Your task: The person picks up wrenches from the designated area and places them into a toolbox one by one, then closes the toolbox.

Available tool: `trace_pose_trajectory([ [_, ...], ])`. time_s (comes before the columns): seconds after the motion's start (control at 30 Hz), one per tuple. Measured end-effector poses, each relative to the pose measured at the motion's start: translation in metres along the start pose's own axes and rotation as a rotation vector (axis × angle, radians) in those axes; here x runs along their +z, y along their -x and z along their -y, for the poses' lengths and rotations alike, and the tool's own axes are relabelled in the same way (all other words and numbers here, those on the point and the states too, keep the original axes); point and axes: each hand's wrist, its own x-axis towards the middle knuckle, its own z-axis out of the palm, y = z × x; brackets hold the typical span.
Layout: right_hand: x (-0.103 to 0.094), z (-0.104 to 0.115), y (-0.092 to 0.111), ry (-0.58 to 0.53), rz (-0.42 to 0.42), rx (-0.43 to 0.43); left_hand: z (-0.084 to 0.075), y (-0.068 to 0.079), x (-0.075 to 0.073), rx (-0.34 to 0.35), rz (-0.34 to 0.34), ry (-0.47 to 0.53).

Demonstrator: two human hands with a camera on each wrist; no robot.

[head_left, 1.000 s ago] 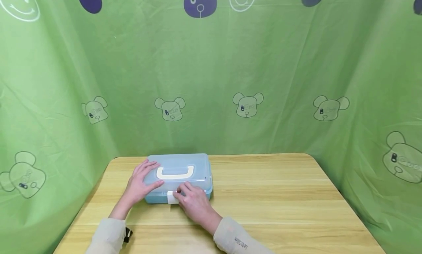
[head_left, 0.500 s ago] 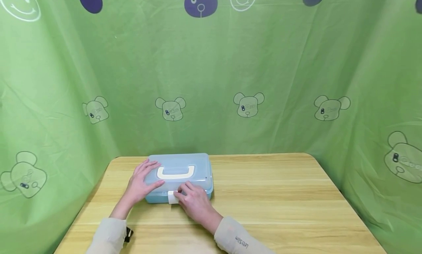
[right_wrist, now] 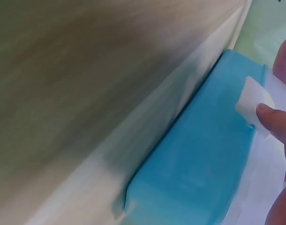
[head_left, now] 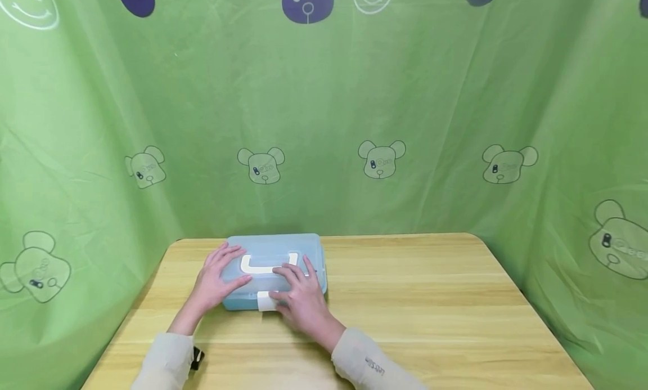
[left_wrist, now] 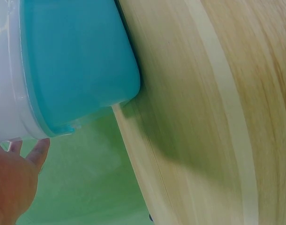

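Observation:
A blue plastic storage box (head_left: 240, 304) with a translucent lid (head_left: 278, 241) stands at the back left of the table, lid down. On top lies a white carry handle (head_left: 259, 270), and a white latch (head_left: 265, 301) sits at the front. My left hand (head_left: 211, 282) rests with spread fingers on the lid's left part. My right hand (head_left: 307, 304) has its fingers stretched over the lid near the handle. In the right wrist view its thumb (right_wrist: 276, 123) touches the latch, which lies across the seam between lid and base.
The box stands on a wood-grain table (head_left: 420, 311), close to its back edge. A green curtain (head_left: 324, 97) with bear prints hangs behind and at both sides. A small black item (head_left: 197, 358) shows beside the left sleeve (head_left: 164, 362).
My right hand's fingers, bunched at the latch earlier, have spread and reached forward over the lid by the handle. The left hand and the box keep their places.

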Motion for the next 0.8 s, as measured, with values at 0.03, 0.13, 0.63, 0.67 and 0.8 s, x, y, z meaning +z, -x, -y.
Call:
trace_pose_trajectory([
  [0.03, -0.0001, 0.0003, -0.0005, -0.015, -0.006, 0.008, 0.0, -0.0002, 0.0, -0.002, 0.003, 0.003],
  [0.13, 0.0007, 0.0018, -0.0011, -0.047, -0.014, 0.042, 0.0005, -0.0005, 0.0003, 0.0, 0.006, 0.002],
  [0.63, 0.0052, 0.0048, -0.0038, -0.088, -0.031, 0.162, 0.0017, -0.0011, 0.0002, 0.009, -0.004, -0.004],
  [0.67, 0.0051, 0.0049, -0.0037, -0.09, -0.028, 0.168, 0.002, -0.0011, 0.0004, 0.01, -0.005, -0.005],
  [0.8, 0.0035, 0.0045, -0.0042, -0.058, 0.03, 0.224, 0.0027, -0.0008, 0.0008, 0.013, -0.007, -0.005],
])
